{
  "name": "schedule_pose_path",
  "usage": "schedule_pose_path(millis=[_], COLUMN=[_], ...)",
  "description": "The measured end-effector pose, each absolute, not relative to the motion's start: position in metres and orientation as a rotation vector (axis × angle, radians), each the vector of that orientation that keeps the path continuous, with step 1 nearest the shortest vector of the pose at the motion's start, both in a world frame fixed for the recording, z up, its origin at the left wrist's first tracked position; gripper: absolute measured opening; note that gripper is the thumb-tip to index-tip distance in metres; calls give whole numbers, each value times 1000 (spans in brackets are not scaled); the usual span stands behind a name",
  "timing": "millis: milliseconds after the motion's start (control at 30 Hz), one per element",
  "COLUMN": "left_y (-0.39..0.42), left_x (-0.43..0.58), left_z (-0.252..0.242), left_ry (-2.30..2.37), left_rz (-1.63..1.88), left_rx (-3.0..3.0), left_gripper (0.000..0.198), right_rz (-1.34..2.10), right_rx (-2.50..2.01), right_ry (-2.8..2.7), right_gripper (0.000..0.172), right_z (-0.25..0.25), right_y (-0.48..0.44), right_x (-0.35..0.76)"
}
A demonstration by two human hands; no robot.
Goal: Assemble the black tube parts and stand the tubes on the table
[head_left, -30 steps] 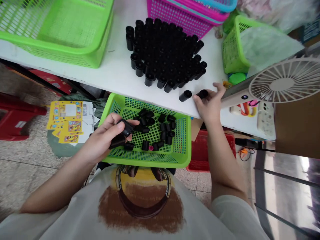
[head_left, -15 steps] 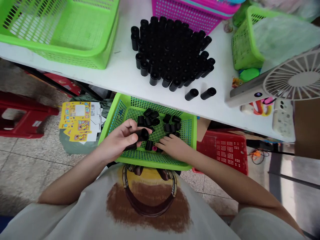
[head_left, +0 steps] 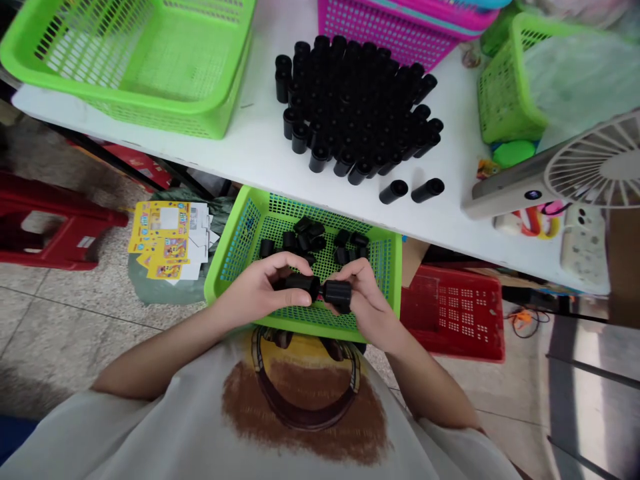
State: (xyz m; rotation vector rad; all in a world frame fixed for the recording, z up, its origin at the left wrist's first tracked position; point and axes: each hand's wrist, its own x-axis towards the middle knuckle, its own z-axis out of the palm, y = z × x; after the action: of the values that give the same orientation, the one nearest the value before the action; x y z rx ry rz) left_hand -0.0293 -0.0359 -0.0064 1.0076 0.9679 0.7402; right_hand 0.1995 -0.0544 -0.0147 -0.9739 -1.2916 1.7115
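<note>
Above a green basket (head_left: pixel 320 326), my left hand (head_left: pixel 267 287) is closed around a black plastic tube (head_left: pixel 301 285) lying sideways, its open end facing right. My right hand (head_left: pixel 371 303) pinches a short black cap-like piece (head_left: pixel 338 293) level with that end. The two parts are very close; whether they touch I cannot tell. Several more short black pieces (head_left: pixel 305 233) lie loose in the basket, some hidden behind my hands. A pink bit shows between the two parts.
On the white table (head_left: pixel 260 167), many black tubes (head_left: pixel 350 113) stand in a dense cluster, with two more (head_left: pixel 393 192) nearer the edge. A green basket (head_left: pixel 215 113), a pink basket (head_left: pixel 380 33) and a fan (head_left: pixel 530 187) surround them. A red crate (head_left: pixel 453 313) sits below right.
My right hand has risen from the basket floor holding a short black piece. My left hand has moved right and turned the tube sideways, bringing both hands together. The view has shifted slightly.
</note>
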Motion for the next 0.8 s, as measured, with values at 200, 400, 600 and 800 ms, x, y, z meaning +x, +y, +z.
schedule_pose_path(millis=[200,400,600,800], left_y=[-37,-42,-46,-47], left_x=[-30,-22,-13,-14], left_z=[-4,-9,-8,-11], left_ry=[985,962,935,856], left_rz=[775,721,678,645], left_rx=[1060,853,555,326], left_gripper=[35,38,49,75], right_rz=[1604,931,520,529], right_rx=[-1060,-1009,-1072,-968], right_ry=[-1456,-1971,-2363,-2441], right_gripper=[9,38,32,28], right_z=[-18,-20,-17,4], right_y=[-61,-60,-51,-32], right_x=[192,187,184,181])
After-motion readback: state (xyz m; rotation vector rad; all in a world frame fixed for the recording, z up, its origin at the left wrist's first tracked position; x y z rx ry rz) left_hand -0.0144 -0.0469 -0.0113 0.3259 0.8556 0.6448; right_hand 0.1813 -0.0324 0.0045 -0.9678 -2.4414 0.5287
